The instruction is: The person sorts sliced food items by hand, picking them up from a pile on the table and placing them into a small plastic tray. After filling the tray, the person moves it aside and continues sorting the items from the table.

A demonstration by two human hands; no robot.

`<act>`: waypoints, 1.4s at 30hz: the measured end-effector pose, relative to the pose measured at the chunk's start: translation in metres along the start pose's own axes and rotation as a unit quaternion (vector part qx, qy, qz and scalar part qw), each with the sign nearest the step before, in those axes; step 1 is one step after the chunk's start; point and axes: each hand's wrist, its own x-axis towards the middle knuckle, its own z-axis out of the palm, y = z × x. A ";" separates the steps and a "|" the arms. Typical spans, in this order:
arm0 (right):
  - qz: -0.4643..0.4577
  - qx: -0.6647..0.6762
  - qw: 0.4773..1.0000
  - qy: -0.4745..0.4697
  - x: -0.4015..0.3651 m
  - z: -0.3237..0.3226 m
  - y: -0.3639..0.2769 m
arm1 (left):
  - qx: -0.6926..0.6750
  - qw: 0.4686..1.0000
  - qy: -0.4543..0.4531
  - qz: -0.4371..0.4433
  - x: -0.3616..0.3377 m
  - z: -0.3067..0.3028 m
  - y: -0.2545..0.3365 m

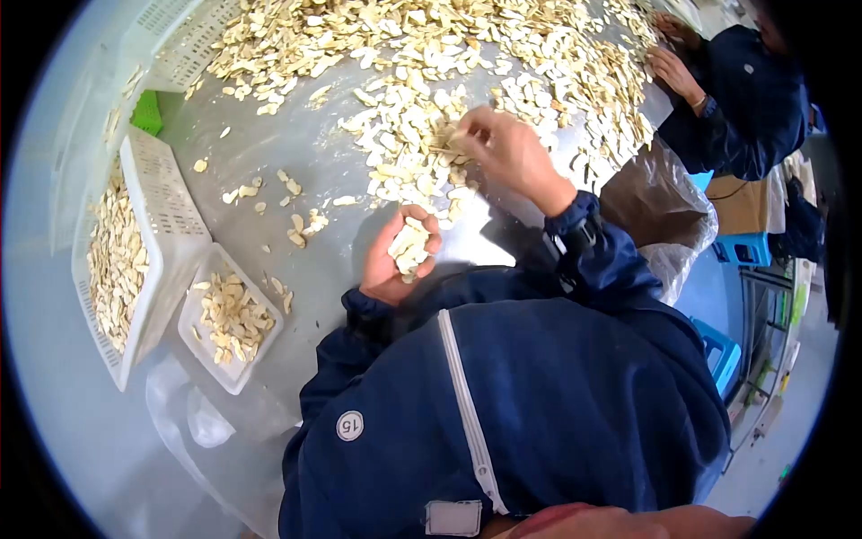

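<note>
A heap of pale, flat dried slices spreads over the metal table. Cupped palm up near my body, my left hand holds a small handful of slices, with its fingers curled round them. Over the near part of the heap, my right hand is closed with thumb and fingers together. What looks like one pale slice shows at its fingertips, though they are slightly blurred.
Left of me stand a white perforated crate of slices and a small white tray with more. Stray slices lie between tray and heap. Another person's hands work at the far right, above a clear plastic bag.
</note>
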 end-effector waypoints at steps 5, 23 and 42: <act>-0.063 0.133 0.986 -0.073 -0.019 0.000 -0.011 | 0.020 0.999 0.027 0.013 -0.002 0.007 0.000; -0.083 -0.071 0.994 0.004 -0.049 -0.067 0.078 | 0.007 1.000 0.014 0.019 -0.002 0.011 0.000; 0.046 -0.146 0.978 0.140 -0.050 -0.082 0.098 | 0.013 0.999 0.024 0.022 -0.003 0.014 -0.001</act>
